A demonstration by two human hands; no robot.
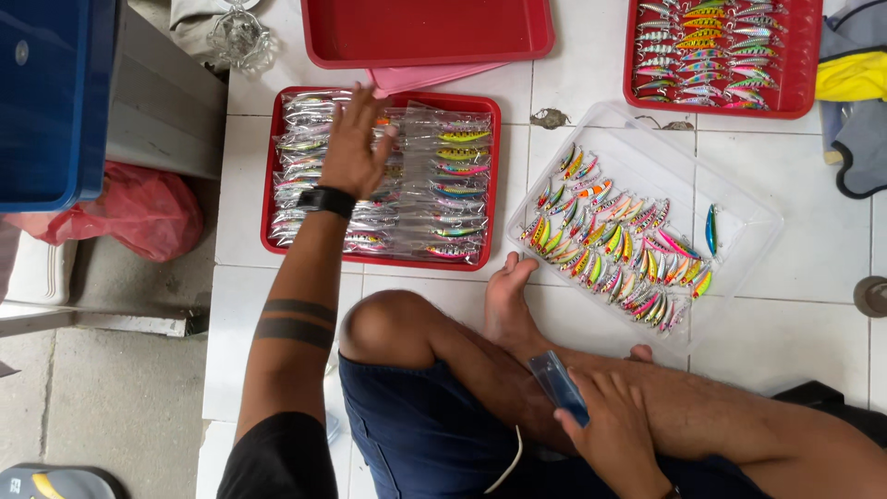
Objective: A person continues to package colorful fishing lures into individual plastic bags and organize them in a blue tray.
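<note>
Right hand (612,418) nearest, pinching small clear blue packet (558,387) over crossed leg. Beyond, clear tray of bright fishing lures (613,242), bare tile around its edges. Left hand (354,146) spread flat on bagged lures in red tray (381,176); empty red tray (427,30) farthest.

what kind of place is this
Probably a small home workshop for packing fishing lures: a person sits on a white tiled floor among red trays of bagged lures and a clear tray of loose ones.
</note>
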